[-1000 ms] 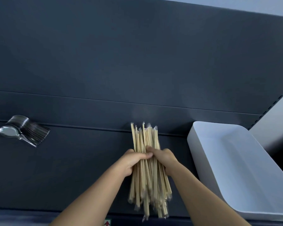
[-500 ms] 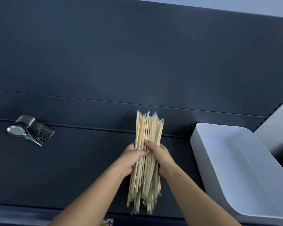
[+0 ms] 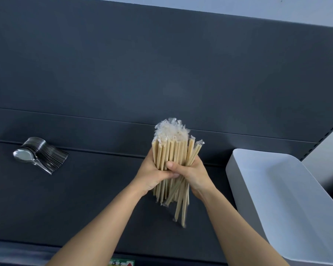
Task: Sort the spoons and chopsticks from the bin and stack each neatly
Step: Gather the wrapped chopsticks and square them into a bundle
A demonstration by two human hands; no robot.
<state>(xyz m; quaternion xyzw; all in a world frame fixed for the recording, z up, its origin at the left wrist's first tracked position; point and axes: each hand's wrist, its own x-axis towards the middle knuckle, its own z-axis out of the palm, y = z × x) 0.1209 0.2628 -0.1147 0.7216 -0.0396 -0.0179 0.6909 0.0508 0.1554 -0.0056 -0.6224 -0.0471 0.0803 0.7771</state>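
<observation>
A thick bundle of wrapped wooden chopsticks stands nearly upright above the dark shelf, its clear wrapper ends bunched at the top. My left hand grips the bundle from the left and my right hand grips it from the right, thumbs meeting at the front. A few chopsticks hang lower than the others at the bottom. A neat nested stack of metal spoons lies on the shelf at the far left.
The white plastic bin sits on the shelf to the right of my hands; no spoon or chopstick shows inside it. The dark back panel rises behind the shelf. A shelf front edge with a label runs along the bottom.
Both hands have tipped the chopstick bundle up from lying slanted to nearly upright, and the wrapper ends now face the camera. The spoons and bin stay put.
</observation>
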